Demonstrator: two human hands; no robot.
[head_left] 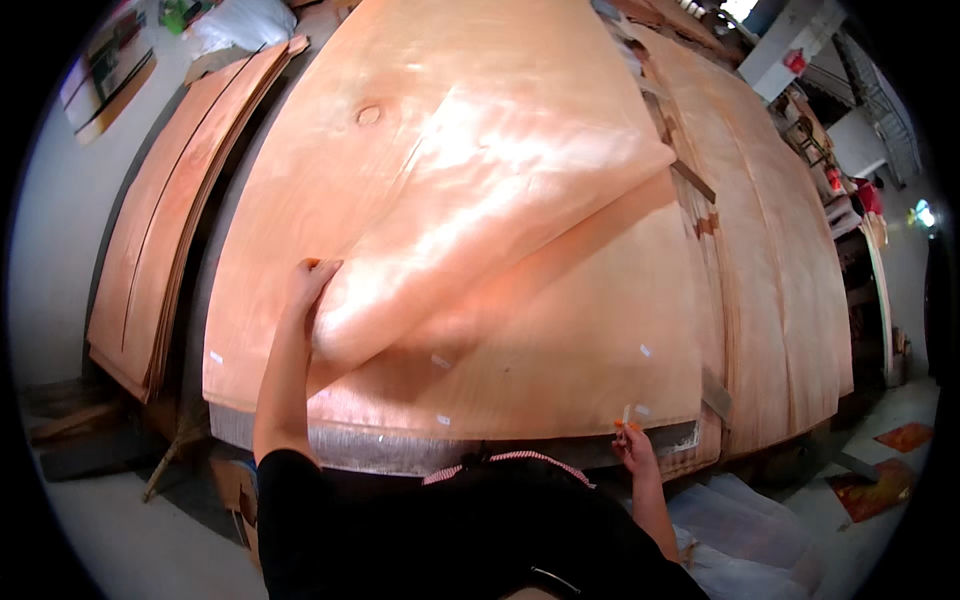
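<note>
A large, thin wood veneer sheet (480, 190) lies across the stack before me, its near right part lifted and curled back toward the left. My left hand (316, 284) is closed on the sheet beside the curl, its fingers partly hidden. Beneath the curl, another pale veneer sheet (580, 340) shows, with several small white strips on it, one of them a strip (645, 350) at the right. At the near right edge, my right hand (636, 446) is closed around a small orange-handled tool (622, 425) with a narrow pale tip; its exact kind is unclear.
A grey board edge (350, 447) shows under the near side of the stack. More veneer stacks stand at the left (185, 215) and the right (775, 270). Clear plastic sheeting (745, 535) lies on the floor at the lower right. A stick (172, 462) leans at the lower left.
</note>
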